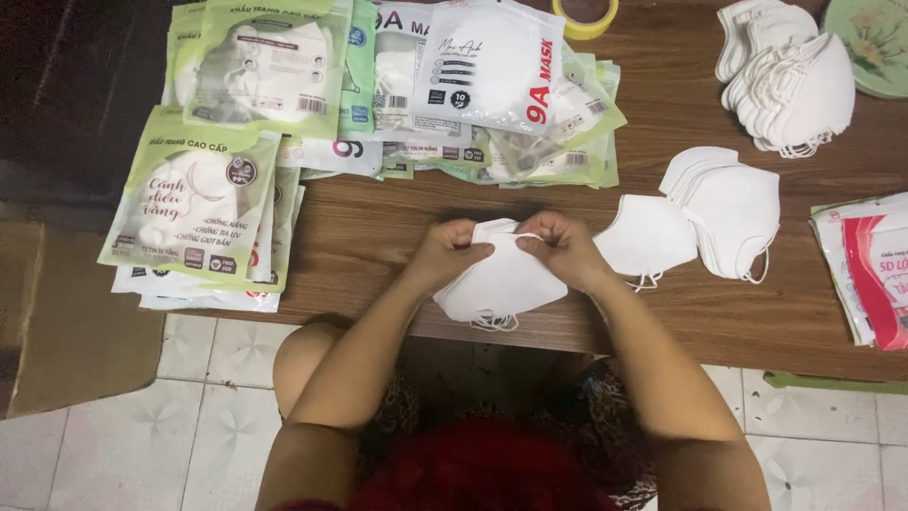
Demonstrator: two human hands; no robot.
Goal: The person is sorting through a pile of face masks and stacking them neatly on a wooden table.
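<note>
Both of my hands hold a small stack of white folded face masks [499,284] at the front edge of the wooden table [378,237]. My left hand [446,251] pinches the stack's upper left corner. My right hand [560,244] pinches its upper right corner. The masks' ear loops hang below the stack, over the table edge.
More white masks [705,213] lie just right of my hands, and another pile [785,80] sits at the far right. Green and white mask packets [199,189] cover the left and far side. Red and white packets [875,270] lie at the right edge. A tape roll [586,14] is at the back.
</note>
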